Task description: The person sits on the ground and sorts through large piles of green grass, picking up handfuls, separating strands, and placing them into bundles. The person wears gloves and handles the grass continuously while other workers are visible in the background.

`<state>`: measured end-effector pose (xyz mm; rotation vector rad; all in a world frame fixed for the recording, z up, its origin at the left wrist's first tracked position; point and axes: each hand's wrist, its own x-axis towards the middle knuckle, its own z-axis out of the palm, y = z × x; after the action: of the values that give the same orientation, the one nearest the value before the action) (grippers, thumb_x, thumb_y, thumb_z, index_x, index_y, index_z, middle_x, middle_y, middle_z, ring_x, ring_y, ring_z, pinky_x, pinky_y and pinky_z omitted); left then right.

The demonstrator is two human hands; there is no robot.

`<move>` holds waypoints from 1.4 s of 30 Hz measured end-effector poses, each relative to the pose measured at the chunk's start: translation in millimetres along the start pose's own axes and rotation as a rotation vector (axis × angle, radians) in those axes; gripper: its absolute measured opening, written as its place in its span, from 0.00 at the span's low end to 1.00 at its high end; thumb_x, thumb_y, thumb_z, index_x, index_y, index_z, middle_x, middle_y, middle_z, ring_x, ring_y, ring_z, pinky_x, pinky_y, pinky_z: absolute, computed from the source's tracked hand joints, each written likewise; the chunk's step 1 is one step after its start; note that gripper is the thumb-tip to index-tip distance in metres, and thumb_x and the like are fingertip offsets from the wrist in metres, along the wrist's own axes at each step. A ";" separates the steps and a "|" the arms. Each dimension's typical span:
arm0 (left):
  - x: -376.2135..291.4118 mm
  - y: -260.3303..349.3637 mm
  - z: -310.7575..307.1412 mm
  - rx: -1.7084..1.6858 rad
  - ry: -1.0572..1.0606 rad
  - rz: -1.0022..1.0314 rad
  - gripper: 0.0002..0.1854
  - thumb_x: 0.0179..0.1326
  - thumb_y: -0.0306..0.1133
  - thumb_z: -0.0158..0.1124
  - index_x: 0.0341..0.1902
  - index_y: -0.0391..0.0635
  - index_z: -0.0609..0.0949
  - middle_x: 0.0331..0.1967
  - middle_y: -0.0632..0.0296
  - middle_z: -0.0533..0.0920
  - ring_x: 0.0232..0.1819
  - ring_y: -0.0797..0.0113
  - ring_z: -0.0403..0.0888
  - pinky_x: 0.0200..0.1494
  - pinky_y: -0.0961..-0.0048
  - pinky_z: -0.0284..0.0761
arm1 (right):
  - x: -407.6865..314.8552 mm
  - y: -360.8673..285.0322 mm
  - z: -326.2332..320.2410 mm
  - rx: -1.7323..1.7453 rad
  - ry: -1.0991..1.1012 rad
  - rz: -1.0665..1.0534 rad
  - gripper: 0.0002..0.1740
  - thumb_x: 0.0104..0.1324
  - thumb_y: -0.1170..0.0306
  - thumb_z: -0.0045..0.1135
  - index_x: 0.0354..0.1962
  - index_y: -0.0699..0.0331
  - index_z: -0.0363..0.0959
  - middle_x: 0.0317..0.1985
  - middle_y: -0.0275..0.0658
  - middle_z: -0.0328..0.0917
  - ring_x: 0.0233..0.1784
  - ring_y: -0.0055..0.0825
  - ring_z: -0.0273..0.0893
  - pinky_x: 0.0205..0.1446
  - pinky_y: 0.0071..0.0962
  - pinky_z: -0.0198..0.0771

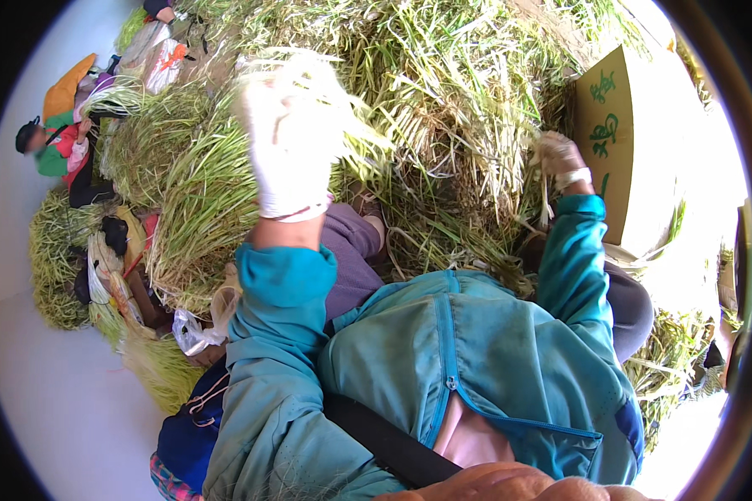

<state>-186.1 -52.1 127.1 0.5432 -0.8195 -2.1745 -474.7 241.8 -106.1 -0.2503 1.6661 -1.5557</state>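
My left hand, in a white glove, is raised at the upper left of centre, blurred and washed out by bright light. Its fingers close around a bunch of pale green leafy stalks, whose ends stick out on both sides. Further right, my right hand wears a thin pale glove and has its fingers curled. A narrow whitish strand hangs below those fingers, beside the cardboard box. Beneath and between both hands spreads a thick heap of long green and straw-coloured stalks.
The box's near panel bears green handwriting. Another person sits at the far left, holding stalks. More bundled stalks lie left of my legs, by a clear plastic bag. A white wall bounds the left side.
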 end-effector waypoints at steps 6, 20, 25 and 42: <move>23.6 15.1 -49.4 -0.277 -0.414 -0.023 0.36 0.69 0.57 0.40 0.73 0.47 0.51 0.13 0.72 0.63 0.17 0.77 0.62 0.23 0.75 0.65 | -90.2 -146.2 42.4 0.227 -0.238 -0.544 0.16 0.62 0.65 0.59 0.44 0.64 0.72 0.32 0.33 0.76 0.27 0.15 0.72 0.25 0.13 0.64; -39.3 -57.0 -28.9 -0.118 -0.486 -0.509 0.18 0.66 0.31 0.49 0.59 0.40 0.71 0.28 0.66 0.72 0.28 0.74 0.70 0.43 0.71 0.72 | -127.2 -107.0 136.1 0.228 -0.255 -0.235 0.13 0.61 0.69 0.61 0.42 0.65 0.75 0.29 0.33 0.78 0.18 0.10 0.60 0.19 0.11 0.51; -48.5 -89.4 -42.2 0.172 -0.357 -0.603 0.16 0.67 0.36 0.50 0.50 0.40 0.79 0.18 0.71 0.69 0.14 0.76 0.65 0.22 0.81 0.66 | -132.5 -84.1 161.8 0.084 -0.140 -0.182 0.08 0.63 0.72 0.58 0.40 0.63 0.78 0.26 0.29 0.79 0.17 0.09 0.60 0.21 0.10 0.53; -47.2 -111.6 -35.0 0.392 -0.125 -0.559 0.07 0.55 0.28 0.65 0.26 0.49 0.75 0.14 0.69 0.70 0.11 0.76 0.67 0.11 0.77 0.61 | -147.7 -70.0 194.3 -0.299 -0.144 -0.135 0.14 0.62 0.67 0.62 0.42 0.66 0.77 0.25 0.27 0.74 0.25 0.12 0.65 0.28 0.16 0.61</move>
<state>-189.8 28.8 30.5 0.9283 -1.2983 -2.5788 -276.6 178.2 39.4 -0.6285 1.7931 -1.3442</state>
